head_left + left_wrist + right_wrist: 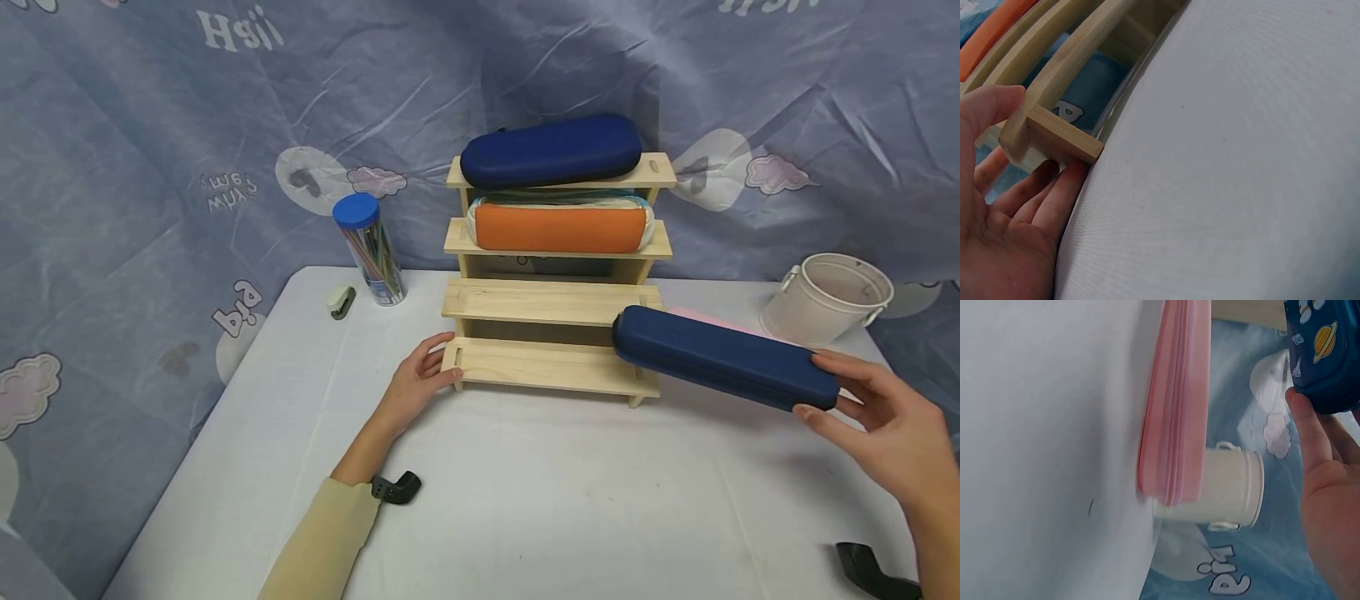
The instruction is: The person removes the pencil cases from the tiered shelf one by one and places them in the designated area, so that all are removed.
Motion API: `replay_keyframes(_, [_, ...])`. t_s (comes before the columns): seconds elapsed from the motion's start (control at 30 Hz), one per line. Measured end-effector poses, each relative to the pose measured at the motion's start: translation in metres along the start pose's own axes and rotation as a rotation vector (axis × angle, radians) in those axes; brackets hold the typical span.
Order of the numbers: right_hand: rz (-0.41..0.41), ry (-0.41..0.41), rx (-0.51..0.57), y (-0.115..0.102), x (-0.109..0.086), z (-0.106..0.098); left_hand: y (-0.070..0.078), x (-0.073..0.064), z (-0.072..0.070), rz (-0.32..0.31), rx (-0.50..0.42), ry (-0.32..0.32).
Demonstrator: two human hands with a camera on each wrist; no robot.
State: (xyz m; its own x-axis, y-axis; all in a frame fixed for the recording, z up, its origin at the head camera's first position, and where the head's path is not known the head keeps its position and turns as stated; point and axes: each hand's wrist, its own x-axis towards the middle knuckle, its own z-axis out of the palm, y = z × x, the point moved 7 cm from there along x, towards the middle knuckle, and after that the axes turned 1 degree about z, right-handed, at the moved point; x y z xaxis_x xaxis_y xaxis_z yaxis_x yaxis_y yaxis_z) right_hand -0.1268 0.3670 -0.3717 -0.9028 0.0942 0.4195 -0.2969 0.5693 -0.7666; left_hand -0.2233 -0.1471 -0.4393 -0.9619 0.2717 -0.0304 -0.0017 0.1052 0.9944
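A tiered wooden rack [551, 364] stands at the back of the table. Its lowest tier's left end is gripped by my left hand [415, 379], thumb on top and fingers around the end, as the left wrist view shows. My right hand [885, 421] pinches the right end of a long navy pencil case [723, 357], held raised above the table. The far end of that case overlaps the rack's lower right corner in the head view. Planet pictures show on its underside [1322, 347]. Another navy case [551, 152] lies on the top tier, and an orange pencil case [562, 228] on the tier below it.
A pink case [1175, 406] lies on the table, mostly hidden behind the held case in the head view. Behind it stands a cream bucket [825, 300]. At the back left are a blue-lidded clear jar of sticks [371, 250] and a small white-and-black object [341, 302].
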Motion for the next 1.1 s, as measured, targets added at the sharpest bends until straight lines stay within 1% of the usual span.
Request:
replay_keyframes(0.3, [-0.024,0.034,0.008,0.004,-0.004,-0.010,-0.001,0.000,-0.001,0.006,-0.007,-0.002])
replay_keyframes(0.6, [0.009,0.062,-0.006,0.010,-0.010,-0.013,-0.001,0.000,0.000,0.002,-0.002,0.000])
replay_keyframes(0.9, [-0.021,0.065,0.013,0.008,-0.012,-0.018,0.001,-0.001,0.000,-0.001,0.006,0.000])
replay_keyframes(1.1, [0.011,0.079,0.003,0.013,-0.017,-0.021,0.000,0.000,0.000,0.003,-0.003,-0.003])
